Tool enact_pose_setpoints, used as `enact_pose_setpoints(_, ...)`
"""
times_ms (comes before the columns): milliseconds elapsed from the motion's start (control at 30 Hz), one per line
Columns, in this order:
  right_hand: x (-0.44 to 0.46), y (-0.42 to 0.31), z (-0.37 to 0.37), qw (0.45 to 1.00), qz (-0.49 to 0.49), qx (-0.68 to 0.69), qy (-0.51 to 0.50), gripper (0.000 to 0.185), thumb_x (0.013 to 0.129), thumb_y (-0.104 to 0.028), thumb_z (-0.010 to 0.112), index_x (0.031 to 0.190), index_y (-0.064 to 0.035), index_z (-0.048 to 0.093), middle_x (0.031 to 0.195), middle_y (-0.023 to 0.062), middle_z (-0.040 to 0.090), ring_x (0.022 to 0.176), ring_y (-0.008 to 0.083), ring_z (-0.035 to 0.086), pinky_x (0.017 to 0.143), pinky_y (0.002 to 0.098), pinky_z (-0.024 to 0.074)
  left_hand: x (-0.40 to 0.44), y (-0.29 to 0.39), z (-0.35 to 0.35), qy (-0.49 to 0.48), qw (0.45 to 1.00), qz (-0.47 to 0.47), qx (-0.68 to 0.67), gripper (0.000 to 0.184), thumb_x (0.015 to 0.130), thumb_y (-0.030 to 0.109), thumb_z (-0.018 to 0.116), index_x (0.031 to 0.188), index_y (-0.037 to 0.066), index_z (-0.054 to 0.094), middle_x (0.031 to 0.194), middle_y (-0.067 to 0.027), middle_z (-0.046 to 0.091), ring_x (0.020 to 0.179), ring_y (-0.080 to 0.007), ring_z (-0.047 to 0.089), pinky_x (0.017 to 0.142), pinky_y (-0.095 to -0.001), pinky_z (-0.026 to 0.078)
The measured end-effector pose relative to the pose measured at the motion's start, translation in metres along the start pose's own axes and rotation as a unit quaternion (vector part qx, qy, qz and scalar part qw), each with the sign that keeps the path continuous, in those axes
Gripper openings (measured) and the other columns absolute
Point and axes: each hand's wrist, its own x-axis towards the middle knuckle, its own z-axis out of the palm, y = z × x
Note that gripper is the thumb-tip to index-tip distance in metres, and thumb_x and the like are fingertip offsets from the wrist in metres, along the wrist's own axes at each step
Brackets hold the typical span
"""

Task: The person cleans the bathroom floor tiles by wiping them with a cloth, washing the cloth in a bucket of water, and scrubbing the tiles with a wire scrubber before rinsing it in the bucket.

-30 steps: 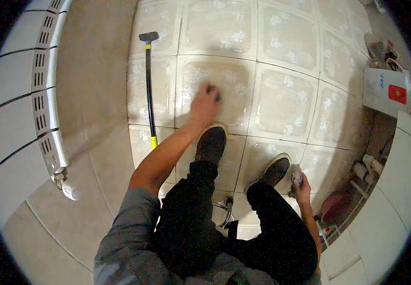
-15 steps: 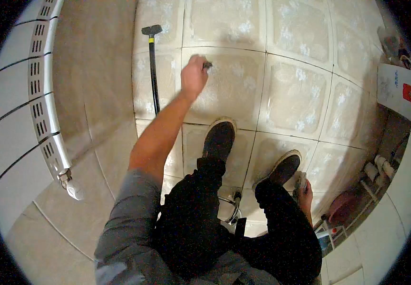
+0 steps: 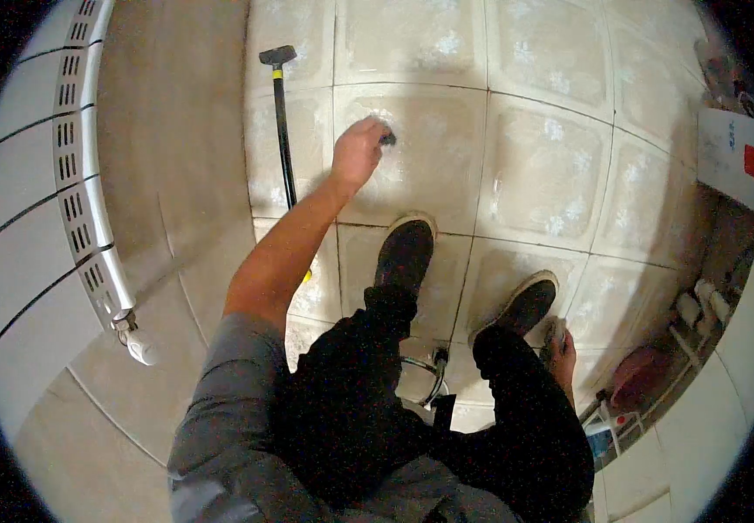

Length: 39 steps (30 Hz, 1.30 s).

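My left hand reaches forward over the wet-looking floor tile, fingers closed round a small dark pad-like thing. Most of that thing is hidden in the grip, so its exact kind does not show. Down beside my right shoe, my right hand is closed on a crumpled greyish thing, perhaps a rag. To the left of my left hand lies a long-handled scraper with a black head and a yellow band, partly covered by my forearm.
A white slotted radiator runs along the left wall. At the right stand a white box with a red patch, a rack and a pink basin. Metal legs of a seat show between my knees.
My left hand has moved slightly nearer to me over the same tile, still gripping the dark thing. My right hand stays beside the right shoe. The view has shifted a little.
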Motion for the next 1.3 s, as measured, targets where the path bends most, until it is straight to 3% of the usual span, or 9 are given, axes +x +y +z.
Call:
enact_pose_setpoints(233, 0.005, 0.016, -0.001, 0.982, -0.008, 0.190, 0.010, 0.045, 0.103, -0.034, 0.050, 0.137, -0.0047, 0.049, 0.113, 0.0094, 0.064, 0.092, 0.0221, 0.062, 0.080, 0.0338, 0.0537, 0.046, -0.006, 0.004, 0.027, 0.998, -0.050, -0.009, 0.023, 0.074, -0.002, 0.062, 0.094, 0.006, 0.067, 0.097, -0.0145, 0.064, 0.093, -0.0365, 0.063, 0.082, -0.0450, 0.052)
enact_pose_setpoints(300, -0.002, -0.024, 0.011, 0.999, 0.028, -0.019, 0.022, 0.046, 0.102, -0.036, 0.049, 0.134, -0.0030, 0.051, 0.114, 0.0091, 0.064, 0.095, 0.0226, 0.062, 0.084, 0.0342, 0.0528, 0.008, -0.010, 0.014, -0.008, 1.000, -0.019, 0.017, 0.021, 0.080, 0.002, 0.058, 0.097, 0.008, 0.068, 0.100, -0.0152, 0.063, 0.096, -0.0360, 0.062, 0.082, -0.0442, 0.051)
enact_pose_setpoints(433, 0.017, 0.011, 0.005, 1.000, -0.008, 0.000, 0.027, 0.051, 0.098, -0.024, 0.061, 0.139, 0.0025, 0.046, 0.128, 0.0153, 0.059, 0.113, 0.0230, 0.058, 0.098, 0.0342, 0.0455, -0.046, 0.022, 0.006, 0.009, 1.000, -0.010, -0.007, 0.027, 0.072, -0.011, 0.060, 0.093, 0.007, 0.065, 0.093, -0.0130, 0.062, 0.091, -0.0332, 0.062, 0.079, -0.0436, 0.052)
enact_pose_setpoints(533, 0.024, 0.034, -0.008, 0.980, 0.026, 0.195, -0.006, 0.050, 0.098, -0.023, 0.060, 0.138, 0.0027, 0.047, 0.127, 0.0153, 0.060, 0.112, 0.0227, 0.058, 0.097, 0.0339, 0.0458, -0.015, 0.001, 0.008, 0.008, 0.999, 0.044, 0.014, 0.023, 0.073, -0.010, 0.060, 0.090, 0.006, 0.064, 0.092, -0.0129, 0.061, 0.089, -0.0336, 0.062, 0.076, -0.0438, 0.051)
enact_pose_setpoints(600, 0.026, 0.029, -0.004, 0.994, -0.056, -0.085, 0.036, 0.049, 0.097, -0.021, 0.060, 0.138, 0.0015, 0.047, 0.125, 0.0141, 0.061, 0.110, 0.0220, 0.059, 0.096, 0.0337, 0.0465, 0.016, -0.011, 0.005, 0.004, 1.000, -0.013, 0.016, 0.024, 0.072, -0.003, 0.061, 0.093, 0.007, 0.065, 0.095, -0.0142, 0.064, 0.092, -0.0363, 0.062, 0.081, -0.0445, 0.051)
enact_pose_setpoints(867, 0.022, 0.035, -0.021, 0.997, -0.046, -0.027, 0.047, 0.051, 0.097, -0.023, 0.062, 0.140, -0.0003, 0.046, 0.125, 0.0138, 0.061, 0.110, 0.0225, 0.059, 0.094, 0.0348, 0.0480, 0.089, -0.037, -0.031, 0.021, 0.964, -0.227, -0.140, 0.029, 0.082, 0.024, 0.073, 0.105, 0.006, 0.073, 0.091, -0.0125, 0.074, 0.077, -0.0242, 0.071, 0.073, -0.0359, 0.056)
enact_pose_setpoints(1000, 0.024, 0.050, -0.019, 0.993, -0.073, 0.033, 0.082, 0.053, 0.096, -0.028, 0.063, 0.138, 0.0002, 0.047, 0.124, 0.0144, 0.061, 0.108, 0.0228, 0.060, 0.091, 0.0359, 0.0501, 0.034, 0.014, 0.010, 0.165, 0.966, -0.166, 0.108, 0.019, 0.081, 0.013, 0.067, 0.099, 0.008, 0.071, 0.100, -0.0144, 0.065, 0.096, -0.0341, 0.058, 0.087, -0.0441, 0.047)
enact_pose_setpoints(1133, 0.021, 0.008, -0.021, 0.997, -0.037, 0.000, 0.073, 0.049, 0.097, -0.020, 0.062, 0.139, 0.0008, 0.047, 0.122, 0.0103, 0.061, 0.108, 0.0197, 0.058, 0.094, 0.0323, 0.0468, 0.002, 0.074, 0.068, -0.033, 0.994, 0.068, -0.083, 0.024, 0.073, 0.011, 0.072, 0.096, 0.007, 0.067, 0.100, -0.0147, 0.064, 0.098, -0.0362, 0.057, 0.090, -0.0462, 0.046)
enact_pose_setpoints(1300, 0.069, -0.087, -0.053, 0.981, -0.135, -0.135, -0.011, 0.056, 0.096, -0.029, 0.064, 0.142, -0.0017, 0.045, 0.130, 0.0203, 0.058, 0.119, 0.0252, 0.056, 0.100, 0.0351, 0.0457, -0.027, 0.142, 0.033, -0.032, 0.959, -0.076, -0.270, 0.025, 0.080, 0.016, 0.072, 0.102, 0.005, 0.068, 0.097, -0.0113, 0.065, 0.090, -0.0314, 0.060, 0.083, -0.0415, 0.049)
